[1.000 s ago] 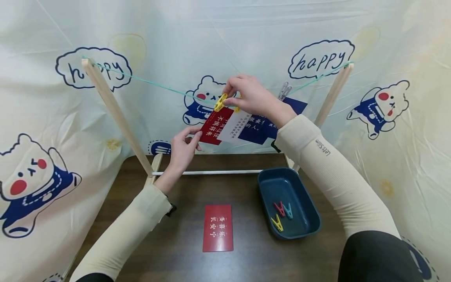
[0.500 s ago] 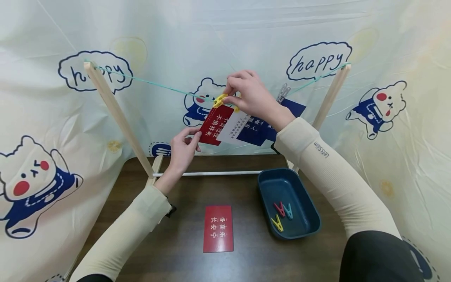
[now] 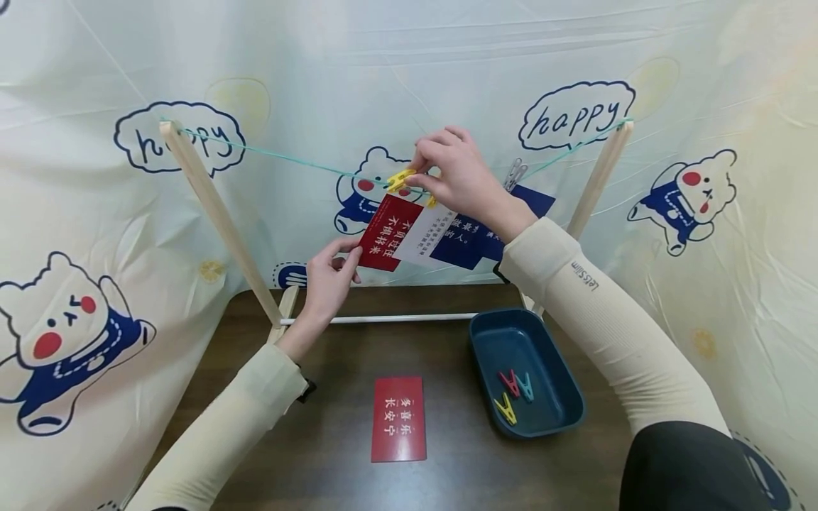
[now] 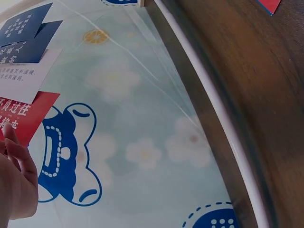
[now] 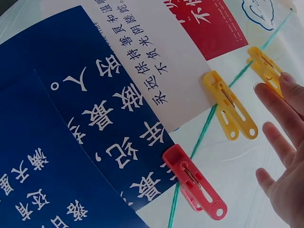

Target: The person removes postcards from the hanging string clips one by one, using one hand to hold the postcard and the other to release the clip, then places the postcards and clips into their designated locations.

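Note:
My right hand (image 3: 455, 170) pinches a yellow clothespin (image 5: 267, 70) between thumb and forefinger at the green string (image 5: 203, 124). A red card (image 3: 388, 234) with white writing lies just below that clothespin, and my left hand (image 3: 331, 273) pinches its left edge. The red card overlaps a white card (image 3: 424, 234) in the head view. A second yellow clothespin (image 5: 230, 107) clamps the white card to the string. Beside it a pink clothespin (image 5: 194, 183) holds a blue card (image 5: 107, 95), and another blue card (image 3: 533, 201) hangs further right under a grey clothespin (image 3: 515, 174).
Wooden posts (image 3: 214, 220) carry the string, with a white rod (image 3: 402, 318) between them low down. A dark blue bin (image 3: 569, 383) with red, teal and yellow clothespins stands on the right. Another red card (image 3: 399, 419) lies on the brown table (image 3: 307, 454).
The yellow clothespin in my right hand has risen slightly relative to the red card, whose top edge now shows below it. My left hand has shifted a little left with the card.

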`<state>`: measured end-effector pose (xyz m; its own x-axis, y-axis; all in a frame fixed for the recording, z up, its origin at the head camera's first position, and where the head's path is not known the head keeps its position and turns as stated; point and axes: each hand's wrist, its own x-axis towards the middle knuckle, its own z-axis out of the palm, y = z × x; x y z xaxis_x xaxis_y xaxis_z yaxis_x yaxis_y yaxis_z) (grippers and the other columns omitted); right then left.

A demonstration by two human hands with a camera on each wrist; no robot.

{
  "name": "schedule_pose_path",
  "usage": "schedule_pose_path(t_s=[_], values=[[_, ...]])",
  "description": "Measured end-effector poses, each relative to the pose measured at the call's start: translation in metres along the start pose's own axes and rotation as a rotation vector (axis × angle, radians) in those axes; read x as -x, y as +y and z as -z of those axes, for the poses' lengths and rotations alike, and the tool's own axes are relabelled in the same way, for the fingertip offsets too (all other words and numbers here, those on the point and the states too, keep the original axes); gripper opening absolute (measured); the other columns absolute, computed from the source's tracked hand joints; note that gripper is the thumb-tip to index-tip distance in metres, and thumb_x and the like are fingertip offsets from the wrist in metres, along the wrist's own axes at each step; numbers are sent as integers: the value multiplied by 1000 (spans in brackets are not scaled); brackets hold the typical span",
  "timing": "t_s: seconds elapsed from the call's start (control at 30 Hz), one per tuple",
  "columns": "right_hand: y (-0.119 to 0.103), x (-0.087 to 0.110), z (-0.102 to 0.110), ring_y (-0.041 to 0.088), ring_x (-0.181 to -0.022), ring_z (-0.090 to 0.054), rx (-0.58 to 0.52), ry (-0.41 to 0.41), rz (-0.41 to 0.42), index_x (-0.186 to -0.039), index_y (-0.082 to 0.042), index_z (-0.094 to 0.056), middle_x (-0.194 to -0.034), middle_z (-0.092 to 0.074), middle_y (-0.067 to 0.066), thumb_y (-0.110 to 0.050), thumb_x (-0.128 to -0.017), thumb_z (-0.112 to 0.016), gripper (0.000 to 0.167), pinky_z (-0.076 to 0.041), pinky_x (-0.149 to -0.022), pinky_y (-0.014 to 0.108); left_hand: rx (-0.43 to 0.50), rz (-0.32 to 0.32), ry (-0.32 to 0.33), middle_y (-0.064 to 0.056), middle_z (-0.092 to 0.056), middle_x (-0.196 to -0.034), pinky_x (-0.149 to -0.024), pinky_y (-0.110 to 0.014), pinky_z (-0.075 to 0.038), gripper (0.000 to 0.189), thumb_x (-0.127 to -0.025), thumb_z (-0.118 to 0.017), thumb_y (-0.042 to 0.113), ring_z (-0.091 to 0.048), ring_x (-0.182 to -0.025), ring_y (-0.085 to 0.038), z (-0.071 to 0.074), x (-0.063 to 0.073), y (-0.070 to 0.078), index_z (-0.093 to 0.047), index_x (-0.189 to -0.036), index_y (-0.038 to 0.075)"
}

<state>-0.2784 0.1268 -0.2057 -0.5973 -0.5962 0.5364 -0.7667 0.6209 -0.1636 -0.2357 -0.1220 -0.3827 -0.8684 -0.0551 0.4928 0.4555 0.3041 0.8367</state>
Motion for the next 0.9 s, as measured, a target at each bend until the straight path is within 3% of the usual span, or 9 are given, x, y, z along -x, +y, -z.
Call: schedule_pose_path(t_s=[0.3,0.5,0.77,0.9], values=[[-3,5,1,25,-124,-54,-38,69,-25,-110,-4,-69,-115,-70,10,-26,-97,-76,26,-9,-127,38,-5,32,17,-12,-73,-109,-52,-21,-51,22,-104,-66,21,-60,-55,-15,11,7,-4,-72,-120,8],[-4,15,4,26,-120,-55,-40,88,-15,-109,-3,-69,-112,-71,11,-25,-97,-76,26,-8,-128,39,-13,77,29,-15,-71,-106,-50,-20,-52,24,-105,-66,23,-63,-55,-29,21,15,-8,-70,-120,6],[-5,38,10,28,-111,-56,-23,63,2,-110,-3,-70,-109,-73,12,-23,-94,-79,26,-24,-120,46,-6,78,44,-17,-69,-102,-48,-23,-53,21,-105,-65,19,-63,-53,-28,31,30,-7,-67,-117,2],[-4,52,12,29,-112,-56,-7,43,3,-111,-3,-70,-110,-73,14,-23,-92,-82,29,-29,-116,49,26,100,39,-19,-68,-99,-46,-23,-52,21,-105,-65,17,-62,-50,-22,33,39,-6,-65,-116,0]])
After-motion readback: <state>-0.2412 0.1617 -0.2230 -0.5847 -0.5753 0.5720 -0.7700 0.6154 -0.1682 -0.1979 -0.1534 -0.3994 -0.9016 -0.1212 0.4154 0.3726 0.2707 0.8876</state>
